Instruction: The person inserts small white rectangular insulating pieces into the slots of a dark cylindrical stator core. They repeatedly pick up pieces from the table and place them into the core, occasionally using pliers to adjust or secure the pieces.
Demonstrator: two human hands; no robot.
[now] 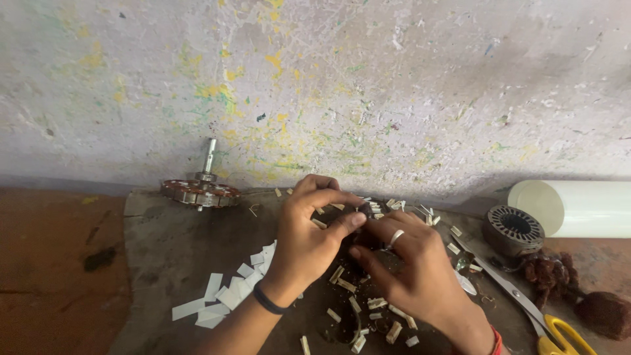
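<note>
Both hands, left hand [309, 236] and right hand [411, 266], pinch together on a small dark wound part [365, 230] mid-table [164, 250], right of the white paper strips [227, 292]; best keep fingertips tight and turn it slowly, clear of the scissors [526, 302] further right.

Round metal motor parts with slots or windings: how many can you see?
2 clear ones: a flat part with a shaft by the wall at left, and a dark slotted ring at right beside the white roll. The hands may hide another.

Hands [358, 253] hide dark part; scissors [536, 309] cut off
</note>
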